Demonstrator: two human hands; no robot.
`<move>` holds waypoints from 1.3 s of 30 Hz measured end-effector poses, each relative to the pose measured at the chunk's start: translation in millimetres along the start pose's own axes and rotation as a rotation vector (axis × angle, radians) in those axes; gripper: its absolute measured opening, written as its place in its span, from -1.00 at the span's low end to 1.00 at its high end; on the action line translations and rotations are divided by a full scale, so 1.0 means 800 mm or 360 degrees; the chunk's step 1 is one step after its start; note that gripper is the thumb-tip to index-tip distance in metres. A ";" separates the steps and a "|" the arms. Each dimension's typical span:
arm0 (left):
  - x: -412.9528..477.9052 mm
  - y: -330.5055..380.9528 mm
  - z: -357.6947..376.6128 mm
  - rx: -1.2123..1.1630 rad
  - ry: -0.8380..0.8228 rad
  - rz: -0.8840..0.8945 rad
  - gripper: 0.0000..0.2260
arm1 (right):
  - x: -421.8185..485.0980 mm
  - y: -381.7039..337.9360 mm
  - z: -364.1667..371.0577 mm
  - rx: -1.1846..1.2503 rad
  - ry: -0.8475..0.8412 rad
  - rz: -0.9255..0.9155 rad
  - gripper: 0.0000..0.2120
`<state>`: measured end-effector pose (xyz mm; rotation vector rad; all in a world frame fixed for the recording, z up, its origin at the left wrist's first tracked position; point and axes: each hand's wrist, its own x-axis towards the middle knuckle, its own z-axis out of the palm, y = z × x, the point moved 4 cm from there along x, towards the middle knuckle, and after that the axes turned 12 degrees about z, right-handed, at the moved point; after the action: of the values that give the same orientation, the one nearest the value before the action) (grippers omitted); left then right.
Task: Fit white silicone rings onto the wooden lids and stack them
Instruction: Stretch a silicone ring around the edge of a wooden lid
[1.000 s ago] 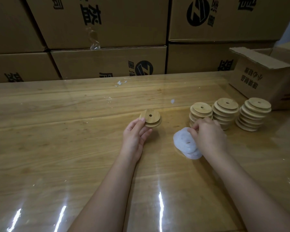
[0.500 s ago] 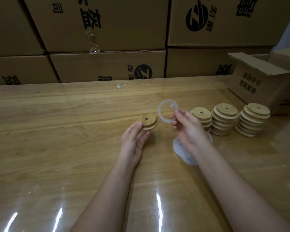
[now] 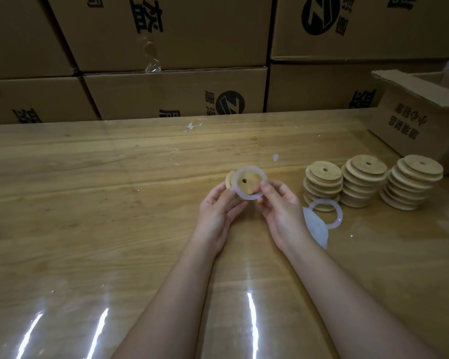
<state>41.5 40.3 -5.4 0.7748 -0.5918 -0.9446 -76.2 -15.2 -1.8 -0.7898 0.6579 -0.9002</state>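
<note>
Head view: white ring over wooden lid, between left hand, right hand.

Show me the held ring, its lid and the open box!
white silicone ring [image 3: 248, 198], head view, lower rim.
wooden lid [image 3: 252, 183], head view, face beside hole.
open cardboard box [image 3: 405, 123], head view, printed side.

Mid-frame, the lid shows only its holed centre and a sliver of rim; the ring, the left hand and the right hand cover the rest, so whether the ring is seated cannot be told. The right wrist hides part of the pile of rings. The open box runs off the right edge, the stacked boxes off the top and left. White scraps on the counter are too small to identify.
</note>
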 end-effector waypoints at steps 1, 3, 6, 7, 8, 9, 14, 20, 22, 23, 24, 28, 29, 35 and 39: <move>0.000 -0.001 -0.001 0.0003 0.0007 -0.0007 -0.74 | -0.001 0.000 0.000 -0.0029 0.0028 -0.0024 -0.95; 0.001 -0.003 -0.002 0.0026 0.0009 -0.0013 -0.83 | -0.002 -0.001 -0.001 -0.0093 0.0090 -0.0073 -0.97; 0.000 -0.002 -0.001 0.0075 -0.0003 -0.0009 -0.83 | -0.004 -0.003 -0.002 -0.0200 0.0170 -0.0157 -0.97; 0.000 -0.002 0.000 0.0084 -0.0006 -0.0008 -0.82 | -0.004 -0.003 -0.002 -0.0236 0.0198 -0.0174 -0.97; -0.001 -0.002 0.001 0.0092 -0.0006 -0.0011 -0.82 | -0.004 -0.003 -0.003 -0.0262 0.0220 -0.0180 -0.97; -0.001 -0.002 0.001 0.0097 -0.0003 -0.0016 -0.83 | -0.004 -0.002 -0.003 -0.0282 0.0236 -0.0179 -0.96; -0.001 -0.002 0.000 0.0119 -0.0007 -0.0029 -0.83 | -0.003 -0.001 -0.003 -0.0342 0.0247 -0.0198 -0.95; -0.001 -0.002 0.003 0.0160 -0.0034 0.0005 -0.77 | 0.000 0.001 -0.006 -0.0352 0.0263 -0.0181 -0.95; -0.002 -0.001 0.004 0.0174 -0.0047 0.0008 -0.69 | 0.001 0.002 -0.006 -0.0329 0.0266 -0.0167 -0.96; -0.003 0.000 0.005 0.0183 -0.0057 0.0017 -0.68 | 0.002 0.002 -0.006 -0.0317 0.0264 -0.0162 -0.96; -0.003 0.000 0.005 0.0199 -0.0065 0.0030 -0.71 | 0.003 0.002 -0.006 -0.0313 0.0263 -0.0158 -0.96; -0.005 -0.001 0.005 0.0207 -0.0058 0.0065 -0.82 | 0.003 0.003 -0.007 -0.0317 0.0262 -0.0144 -0.96; -0.006 -0.002 0.004 0.0205 -0.0063 0.0076 -0.82 | 0.003 0.003 -0.007 -0.0311 0.0256 -0.0142 -0.96; -0.008 0.001 0.004 0.0240 -0.0120 0.0154 -0.75 | 0.003 0.003 -0.007 -0.0297 0.0260 -0.0148 -0.94; -0.009 0.003 0.006 0.0324 -0.0209 0.0196 -0.76 | 0.003 0.003 -0.009 -0.0321 0.0279 -0.0140 -0.88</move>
<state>35.3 46.1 -1.6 0.8512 -0.8506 -0.8338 -79.5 -18.6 -8.4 -0.9320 0.8833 -1.0016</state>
